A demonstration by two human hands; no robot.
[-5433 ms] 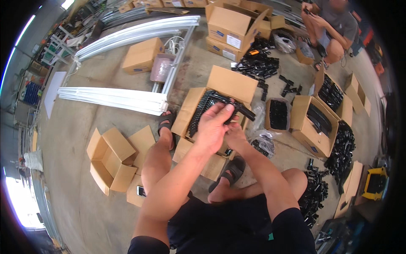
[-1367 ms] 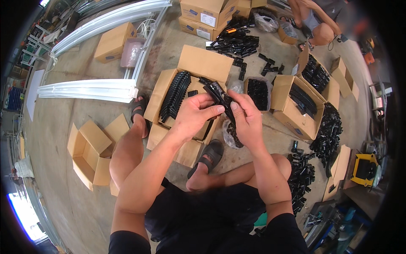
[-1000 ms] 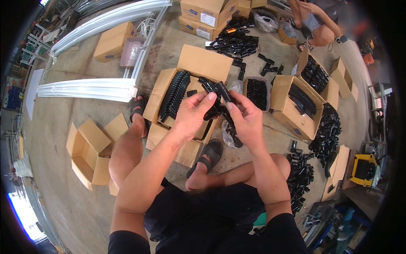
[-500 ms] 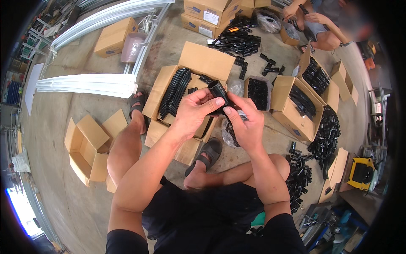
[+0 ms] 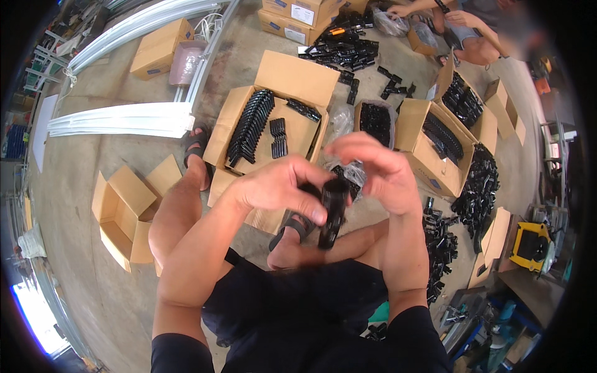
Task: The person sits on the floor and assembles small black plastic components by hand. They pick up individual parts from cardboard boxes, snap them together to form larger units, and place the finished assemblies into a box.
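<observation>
My left hand (image 5: 289, 189) is closed on a black pipe fitting (image 5: 334, 214), a glossy tube with an open round end facing up. The fitting hangs tilted above my lap, slightly blurred. My right hand (image 5: 385, 171) is raised just right of it, its fingers curved and apart with nothing visible in them. Beyond my left hand stands an open cardboard box (image 5: 298, 74) with a neat row of black fittings (image 5: 252, 127) along its left side and a small stack (image 5: 278, 138) in its middle. Behind my hands lies a clear plastic bag (image 5: 351, 177) with small black parts.
More boxes of fittings (image 5: 435, 149) stand on the right, beside loose heaps (image 5: 476, 186). Another heap (image 5: 345, 46) lies at the back. An opened carton (image 5: 124, 217) and white metal profiles (image 5: 121, 120) are on the left. A co-worker (image 5: 472, 31) sits at the back right.
The fitting has come down toward my lap and turned more upright in my left hand. My right hand has let go of it and moved to the right, its fingers spreading.
</observation>
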